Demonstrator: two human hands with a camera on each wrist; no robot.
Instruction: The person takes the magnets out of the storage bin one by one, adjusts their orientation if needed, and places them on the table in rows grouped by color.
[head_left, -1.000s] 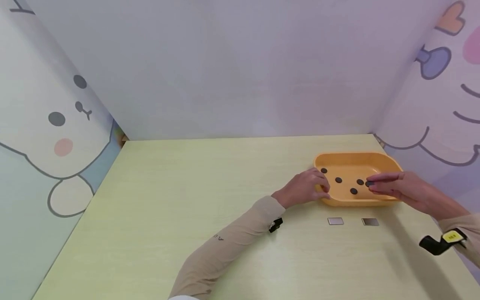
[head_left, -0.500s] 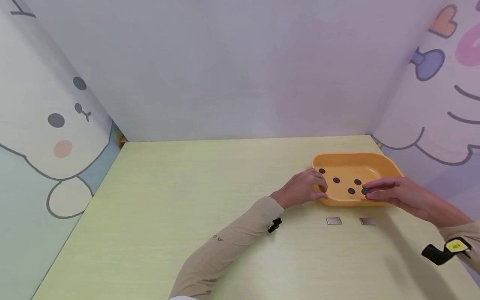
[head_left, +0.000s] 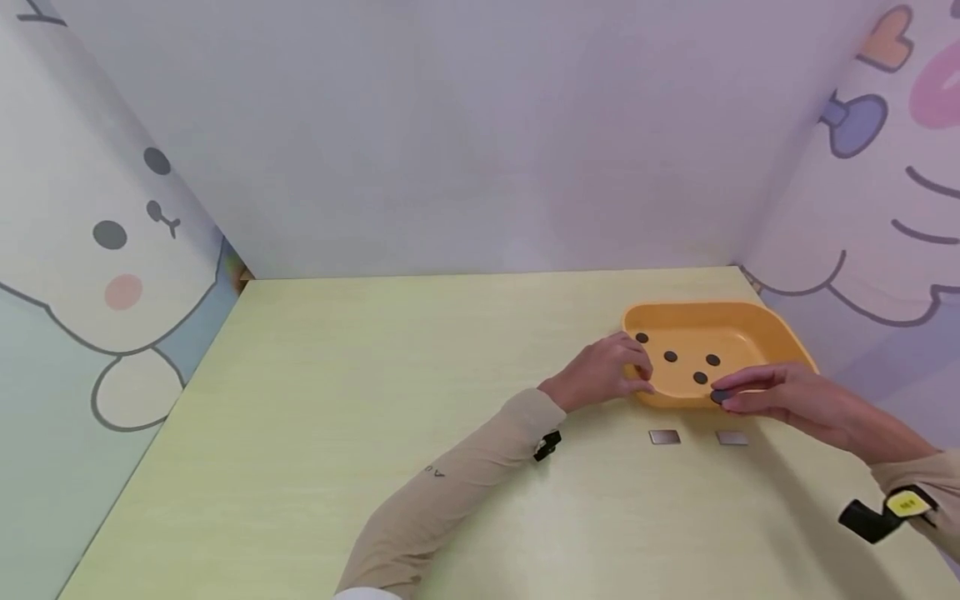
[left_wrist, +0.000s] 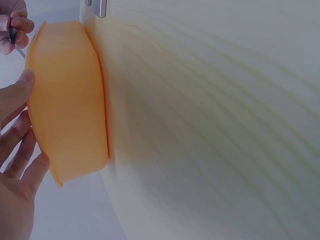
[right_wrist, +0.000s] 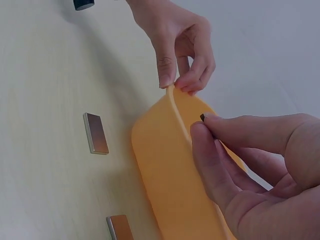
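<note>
A shallow orange plastic tray (head_left: 690, 401) with rounded corners stands on the table at the right. My left hand (head_left: 597, 372) pinches the tray's left rim, and in the right wrist view its thumb lies on the outer wall. Between thumb and fingertips my right hand (head_left: 806, 406) holds a small dark round disc (head_left: 720, 397) over the tray's front rim. Edge-on in the right wrist view, the held disc (right_wrist: 202, 117) is mostly hidden by the fingertips. Several similar dark discs (head_left: 671, 357) lie spread on the tray floor.
Two small shiny rectangular metal plates, a left one (head_left: 664, 437) and a right one (head_left: 732, 437), lie on the pale wooden table (head_left: 420, 358) in front of the tray. A plain panel (head_left: 480, 142) closes off the back, with cartoon-printed panels on both sides.
My right hand has moved toward me and slightly left with the disc, from over the tray floor to the front rim. The left hand keeps its place on the rim.
</note>
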